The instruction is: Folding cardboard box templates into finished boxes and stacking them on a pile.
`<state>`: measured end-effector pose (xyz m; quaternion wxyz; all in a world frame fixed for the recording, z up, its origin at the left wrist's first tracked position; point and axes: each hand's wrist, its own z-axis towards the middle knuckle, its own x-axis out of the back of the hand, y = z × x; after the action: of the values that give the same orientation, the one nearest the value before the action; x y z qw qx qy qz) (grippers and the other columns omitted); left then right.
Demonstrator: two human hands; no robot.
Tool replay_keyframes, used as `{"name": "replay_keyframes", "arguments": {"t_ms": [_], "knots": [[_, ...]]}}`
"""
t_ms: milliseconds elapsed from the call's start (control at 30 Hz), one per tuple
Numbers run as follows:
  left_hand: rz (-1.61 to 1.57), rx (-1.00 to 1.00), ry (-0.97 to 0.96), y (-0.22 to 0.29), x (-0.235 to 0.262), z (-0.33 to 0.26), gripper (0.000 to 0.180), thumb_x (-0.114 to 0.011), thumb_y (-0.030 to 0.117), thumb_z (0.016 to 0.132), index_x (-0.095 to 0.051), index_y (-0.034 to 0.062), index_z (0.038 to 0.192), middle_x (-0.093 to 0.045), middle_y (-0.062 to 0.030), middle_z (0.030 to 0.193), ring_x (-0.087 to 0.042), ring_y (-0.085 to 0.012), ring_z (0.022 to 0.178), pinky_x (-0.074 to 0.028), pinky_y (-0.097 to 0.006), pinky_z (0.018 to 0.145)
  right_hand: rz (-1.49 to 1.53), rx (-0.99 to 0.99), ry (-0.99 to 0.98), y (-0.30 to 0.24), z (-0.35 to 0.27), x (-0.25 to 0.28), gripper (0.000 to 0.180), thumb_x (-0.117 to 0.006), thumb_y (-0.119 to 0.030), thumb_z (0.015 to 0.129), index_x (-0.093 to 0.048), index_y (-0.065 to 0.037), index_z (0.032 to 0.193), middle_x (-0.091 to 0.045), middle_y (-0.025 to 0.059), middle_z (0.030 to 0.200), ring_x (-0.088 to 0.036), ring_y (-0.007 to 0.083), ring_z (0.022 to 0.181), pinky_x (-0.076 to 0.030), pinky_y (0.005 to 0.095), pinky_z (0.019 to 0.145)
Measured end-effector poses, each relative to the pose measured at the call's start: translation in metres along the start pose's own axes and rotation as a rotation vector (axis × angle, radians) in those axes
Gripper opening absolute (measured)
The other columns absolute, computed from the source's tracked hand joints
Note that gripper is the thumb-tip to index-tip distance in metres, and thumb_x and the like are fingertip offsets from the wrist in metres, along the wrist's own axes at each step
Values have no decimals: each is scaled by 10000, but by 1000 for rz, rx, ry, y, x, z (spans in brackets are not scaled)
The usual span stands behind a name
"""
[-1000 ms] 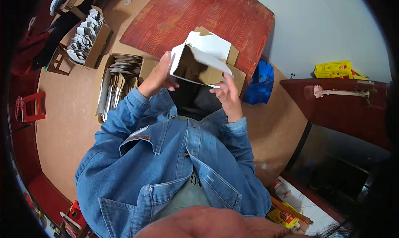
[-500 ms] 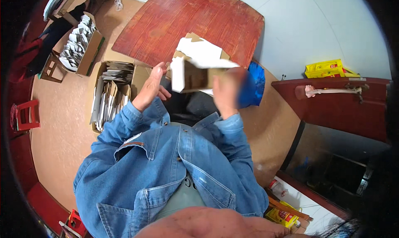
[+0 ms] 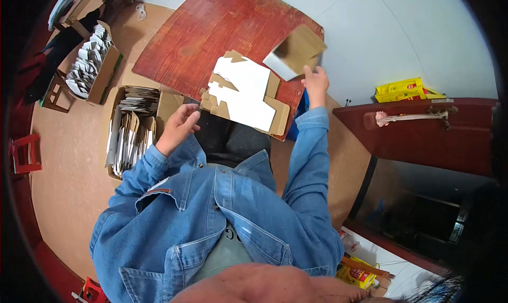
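Note:
A small cardboard box (image 3: 300, 46), folded into shape with a white outer side and brown inside, is at the right edge of the red wooden table (image 3: 185, 46). My right hand (image 3: 316, 86) is just on the near side of it, fingers apart; whether a fingertip touches the box I cannot tell. Flat die-cut cardboard blanks (image 3: 247, 91), white on top with brown flaps showing, lie at the table's near edge above my lap. To their left, my left hand (image 3: 180, 126) hovers with loosely bent fingers and nothing in them.
An open carton (image 3: 112, 128) packed with flat cardboard pieces stands left of my legs. Farther left is another carton (image 3: 108, 73) full of white-and-brown pieces. A blue bag (image 3: 301, 110) shows under the table's right side. A red stool (image 3: 26, 153) stands far left; yellow packets (image 3: 402, 90) lie right.
The folded box has gone from between my hands to the table's right edge, my right hand reaching after it. My left hand stays near the lap. The flat blanks are now in full view.

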<state>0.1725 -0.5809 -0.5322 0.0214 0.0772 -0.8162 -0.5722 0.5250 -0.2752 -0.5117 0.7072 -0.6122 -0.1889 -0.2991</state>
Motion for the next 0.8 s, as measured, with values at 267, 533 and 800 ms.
{"name": "replay_keyframes", "arguments": {"t_ms": [267, 533, 800], "knots": [[351, -385, 182, -32, -4, 16, 405, -735, 154, 926, -609, 14, 1285, -632, -72, 1045, -626, -167, 851, -551, -285, 732, -216, 223, -210, -31, -125, -29, 374, -760, -408, 872, -719, -37, 874, -712, 171, 891, -650, 378, 908, -511, 476, 819], [549, -414, 146, -19, -27, 17, 630, -808, 175, 842, -543, 34, 1396, -477, -136, 1174, -563, -201, 996, -552, -287, 709, 199, -38, -381, -50, -164, -84, 370, -792, -308, 869, -655, 34, 839, -688, 126, 752, -650, 188, 686, -499, 357, 617], [75, -407, 199, 8, 2, 7, 559, -760, 95, 903, -535, 50, 1413, -554, -73, 1290, -586, -151, 1101, -543, -285, 858, 876, -241, -299, -70, -168, -31, 247, -630, -240, 1032, -670, -4, 971, -652, -8, 907, -569, 58, 841, -464, 241, 731]]}}
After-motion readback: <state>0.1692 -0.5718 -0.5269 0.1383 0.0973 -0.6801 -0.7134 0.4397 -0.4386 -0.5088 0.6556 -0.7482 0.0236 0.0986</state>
